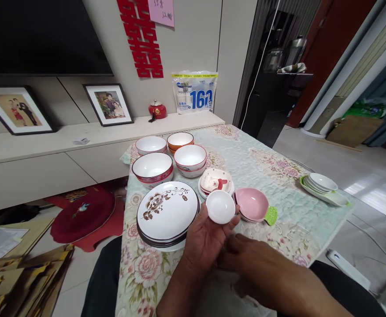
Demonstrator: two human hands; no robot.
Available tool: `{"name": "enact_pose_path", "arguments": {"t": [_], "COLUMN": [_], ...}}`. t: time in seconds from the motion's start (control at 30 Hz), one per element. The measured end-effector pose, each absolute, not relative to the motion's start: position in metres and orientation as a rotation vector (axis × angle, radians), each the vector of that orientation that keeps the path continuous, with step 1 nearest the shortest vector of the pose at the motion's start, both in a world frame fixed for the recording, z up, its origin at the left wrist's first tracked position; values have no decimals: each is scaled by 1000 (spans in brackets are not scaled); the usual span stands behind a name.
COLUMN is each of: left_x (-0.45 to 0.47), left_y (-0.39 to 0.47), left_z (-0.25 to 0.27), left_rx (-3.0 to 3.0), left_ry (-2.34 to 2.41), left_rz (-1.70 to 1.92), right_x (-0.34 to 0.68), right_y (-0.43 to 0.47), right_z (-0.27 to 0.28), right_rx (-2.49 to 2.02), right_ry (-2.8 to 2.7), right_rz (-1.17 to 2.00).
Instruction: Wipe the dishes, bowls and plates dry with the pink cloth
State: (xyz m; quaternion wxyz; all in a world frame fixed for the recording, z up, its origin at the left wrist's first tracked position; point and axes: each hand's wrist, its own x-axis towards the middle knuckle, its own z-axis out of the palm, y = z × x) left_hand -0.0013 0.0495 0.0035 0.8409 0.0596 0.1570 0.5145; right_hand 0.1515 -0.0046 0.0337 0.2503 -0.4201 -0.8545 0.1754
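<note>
One small white bowl [220,207] sits at the upper end of the upturned left hand [209,240], held between the thumb on one side and the curled fingers on the other. The blurred right hand [247,257] is just beside the left palm, away from the bowl; whether it grips anything I cannot tell. Around the bowl on the cloth-covered bench [232,147] are stacked plates [168,211], a patterned dish [214,180] and pink bowls [251,204].
</note>
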Motion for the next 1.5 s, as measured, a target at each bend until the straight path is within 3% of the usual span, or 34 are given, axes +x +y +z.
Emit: {"name": "enact_pose_path", "arguments": {"t": [0.17,0.27,0.5,0.8,1.0,1.1,1.3,1.5], "left_x": [2,5,7,8,9,10,9,7], "left_y": [48,45,35,33,34,35,38,39], "left_z": [-4,-4,-1,-5,-4,-7,-8,-5], "left_rx": [150,198,454,429,440,462,416,409], "left_ry": [368,384,370,278,356,366,401,380], "left_rz": [1123,1104,1054,986,1103,1151,1158,1194], "right_x": [165,188,177,147,150,151,145,146], "right_y": [3,10,30,35,47,47,33,28], "right_z": [63,89,70,45,32,29,50,55], "right_rx": [-1062,-1087,-1402,-1152,-1346,-1446,-1341,-1115], "right_ry": [-2523,-2362,-2009,-1977,-1956,-1958,-1973,-2068], "right_rz": [897,1007,561,-47,-246,-91,597,791]}}
